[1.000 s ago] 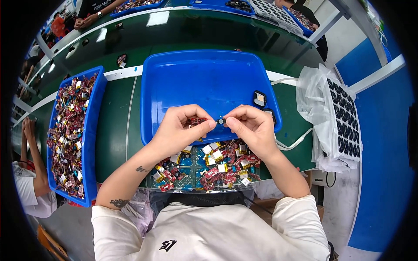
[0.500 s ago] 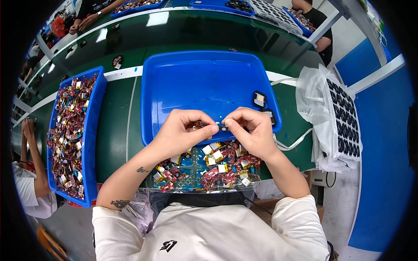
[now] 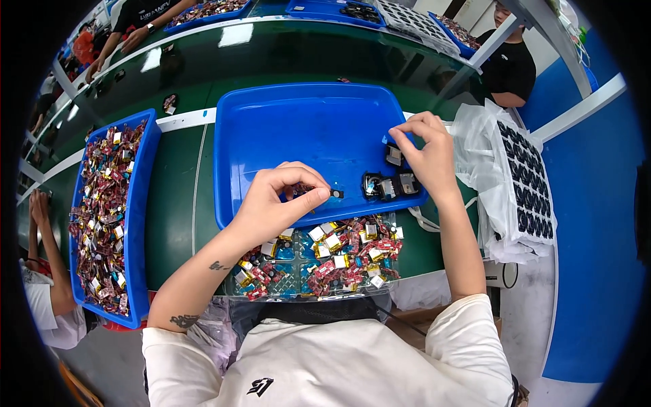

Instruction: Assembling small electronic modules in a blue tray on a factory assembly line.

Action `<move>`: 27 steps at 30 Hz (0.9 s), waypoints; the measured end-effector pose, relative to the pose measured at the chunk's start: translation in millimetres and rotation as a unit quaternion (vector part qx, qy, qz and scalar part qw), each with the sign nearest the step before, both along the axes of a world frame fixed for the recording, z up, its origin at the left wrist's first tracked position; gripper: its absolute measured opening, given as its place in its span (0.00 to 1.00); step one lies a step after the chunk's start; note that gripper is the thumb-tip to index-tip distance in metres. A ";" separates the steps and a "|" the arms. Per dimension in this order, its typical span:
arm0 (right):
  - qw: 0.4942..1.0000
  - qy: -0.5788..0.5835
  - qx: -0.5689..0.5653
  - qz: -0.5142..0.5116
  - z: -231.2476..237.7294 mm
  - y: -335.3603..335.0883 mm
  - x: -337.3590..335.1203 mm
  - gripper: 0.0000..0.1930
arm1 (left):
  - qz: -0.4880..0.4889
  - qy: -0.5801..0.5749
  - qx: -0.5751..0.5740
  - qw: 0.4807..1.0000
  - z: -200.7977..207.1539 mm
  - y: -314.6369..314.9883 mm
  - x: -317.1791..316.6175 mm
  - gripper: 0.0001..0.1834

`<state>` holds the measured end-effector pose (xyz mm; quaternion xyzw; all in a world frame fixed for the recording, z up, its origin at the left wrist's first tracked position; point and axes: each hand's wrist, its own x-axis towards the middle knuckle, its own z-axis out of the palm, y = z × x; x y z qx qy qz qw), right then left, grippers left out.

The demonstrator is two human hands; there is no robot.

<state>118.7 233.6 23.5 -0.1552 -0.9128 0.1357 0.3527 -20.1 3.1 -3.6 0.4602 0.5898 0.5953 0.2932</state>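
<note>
My left hand (image 3: 288,197) is closed over the near part of the large blue tray (image 3: 234,102), pinching a small red circuit board (image 3: 306,190) whose black end piece (image 3: 336,194) sticks out past the thumb. Fingers hide most of the board. Raised above the tray's right side, my right hand (image 3: 427,146) has thumb and forefinger drawn together. A tiny light-blue scrap (image 3: 384,140) shows beside these fingertips; I cannot tell whether they hold it. Several square black housings (image 3: 393,154) lie in the tray beneath and beside that hand.
Nearest me, a clear divided tray (image 3: 288,277) holds circuit boards with silver-and-yellow battery cells. A long blue bin (image 3: 146,224) heaped with similar boards stands at left. To the right, black parts sit in a white tray (image 3: 525,183) with plastic wrapping. Co-workers (image 3: 512,64) are across the green bench.
My right hand has left the board and moved up and right over the tray. My left hand keeps its hold. Black housings earlier behind my right hand now show. The view has shifted slightly.
</note>
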 end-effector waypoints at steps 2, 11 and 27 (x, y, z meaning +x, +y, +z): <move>1.000 -0.007 -0.008 -0.008 1.4 8.3 -2.1 0.05 | -0.010 0.004 0.014 1.000 -1.9 1.2 -0.6 0.06; 0.982 -0.178 0.060 0.011 -6.9 15.5 3.6 0.10 | -0.006 -0.014 0.012 1.000 -1.1 -0.5 -1.9 0.05; 0.769 0.008 -0.580 0.269 -14.4 -91.0 -21.4 0.13 | 0.189 0.170 0.023 0.967 0.9 -3.0 3.0 0.03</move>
